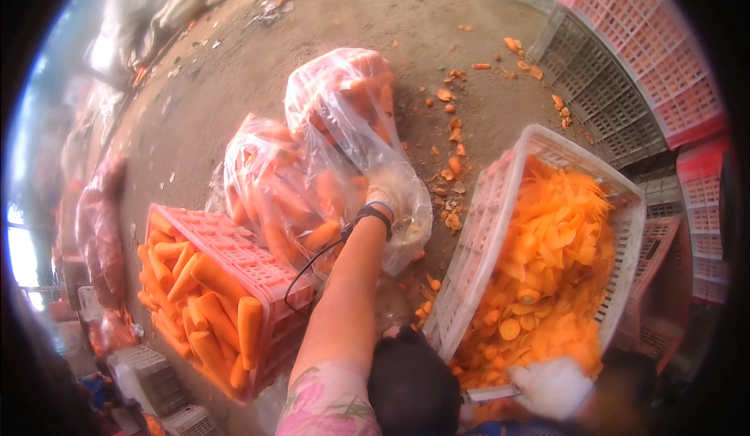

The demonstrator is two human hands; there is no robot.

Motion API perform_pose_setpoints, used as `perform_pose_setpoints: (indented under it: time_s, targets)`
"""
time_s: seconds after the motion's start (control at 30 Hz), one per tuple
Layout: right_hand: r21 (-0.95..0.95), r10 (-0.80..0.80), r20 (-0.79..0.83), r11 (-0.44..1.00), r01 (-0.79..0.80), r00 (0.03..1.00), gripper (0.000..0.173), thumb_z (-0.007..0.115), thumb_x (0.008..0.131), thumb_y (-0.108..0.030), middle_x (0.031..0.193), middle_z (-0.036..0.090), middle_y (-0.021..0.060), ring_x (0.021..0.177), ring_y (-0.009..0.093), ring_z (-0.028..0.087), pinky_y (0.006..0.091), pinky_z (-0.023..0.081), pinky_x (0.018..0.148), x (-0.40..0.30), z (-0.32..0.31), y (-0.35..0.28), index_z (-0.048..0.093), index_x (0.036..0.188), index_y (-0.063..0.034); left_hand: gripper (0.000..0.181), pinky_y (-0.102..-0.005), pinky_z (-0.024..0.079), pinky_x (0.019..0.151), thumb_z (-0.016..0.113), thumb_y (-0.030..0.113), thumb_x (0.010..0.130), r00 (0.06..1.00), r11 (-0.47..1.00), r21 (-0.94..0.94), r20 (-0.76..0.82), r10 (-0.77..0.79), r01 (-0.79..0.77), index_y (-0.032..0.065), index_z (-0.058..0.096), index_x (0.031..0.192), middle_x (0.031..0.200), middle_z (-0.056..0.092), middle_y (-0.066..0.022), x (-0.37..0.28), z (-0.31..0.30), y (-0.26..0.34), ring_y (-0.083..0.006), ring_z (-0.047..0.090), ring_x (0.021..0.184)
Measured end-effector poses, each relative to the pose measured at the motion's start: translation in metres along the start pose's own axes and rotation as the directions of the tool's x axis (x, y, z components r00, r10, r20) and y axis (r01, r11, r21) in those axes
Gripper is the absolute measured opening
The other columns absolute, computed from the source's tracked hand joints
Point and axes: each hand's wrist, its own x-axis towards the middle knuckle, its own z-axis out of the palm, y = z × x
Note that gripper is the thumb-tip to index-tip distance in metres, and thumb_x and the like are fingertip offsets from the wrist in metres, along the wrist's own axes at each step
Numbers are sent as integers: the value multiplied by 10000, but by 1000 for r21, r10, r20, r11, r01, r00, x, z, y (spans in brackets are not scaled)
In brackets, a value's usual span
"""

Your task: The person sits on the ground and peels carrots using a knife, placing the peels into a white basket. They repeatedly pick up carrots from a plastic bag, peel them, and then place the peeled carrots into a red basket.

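Observation:
My left hand (384,193), in a pale knit glove with a blue cuff, reaches into or behind a clear plastic bag (410,225) of carrots. Its fingers are blurred through the film. Two bulging parts, full of carrots (272,172), stand beside each other; whether they are separate bags I cannot tell. At the lower right, my right hand (554,386), in a white glove, is closed around a flat metal-bladed tool (493,393) over a whitish plastic crate (498,237) of carrot peelings and cut ends (554,225). A tilted pink crate (234,234) at left holds whole carrots (199,295).
Stacked crates (644,43) line the right side. Carrot scraps (454,131) lie on the dirt floor between bags and peelings crate. A black rounded thing (416,377) sits low in the middle. More bagged goods (102,231) and grey crates (143,371) are at the left.

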Motion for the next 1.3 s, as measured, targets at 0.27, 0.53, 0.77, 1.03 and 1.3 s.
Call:
perform_pose_setpoints:
  time_s: [0.27,0.53,0.77,1.03,1.3]
  targets:
    - [-16,-40,17,999,40,999,493,549,890,-625,683,656,104,596,302,664,437,509,518,-4,-2,1,610,1002,-148,332,-456,522,889,601,367,896,976,994,-41,-188,-111,105,136,729,1096,1145,684,-137,9,32,-13,-339,642,1098]
    - [6,-46,-19,999,46,999,550,504,900,-671,681,657,114,607,306,668,441,513,530,-14,-3,-3,605,977,-136,359,-376,526,833,765,284,780,590,367,-917,-211,-779,156,59,643,1032,962,659,-123,-24,-18,-16,-292,651,890]
    - [-31,-79,-70,997,77,994,424,572,907,-540,698,664,134,631,329,678,457,522,546,-32,14,-7,609,958,-120,291,-294,508,659,786,120,794,376,-280,-797,72,-924,-535,79,579,994,907,609,-32,-101,-61,-3,-151,592,781]
    - [-72,-223,-308,975,211,925,327,603,904,-440,712,670,127,690,342,692,471,536,590,-71,20,-6,619,972,-121,361,-316,565,781,774,63,797,491,-184,-834,-116,-863,-520,102,546,1074,978,610,-56,-262,-181,35,-200,649,901]
    - [504,205,-826,686,525,526,272,699,921,-182,866,702,86,814,103,649,283,533,721,-90,11,47,670,1108,13,394,-326,556,779,732,284,851,967,108,-969,-233,-107,-222,40,589,1126,975,632,-50,-311,-313,136,-174,635,893]
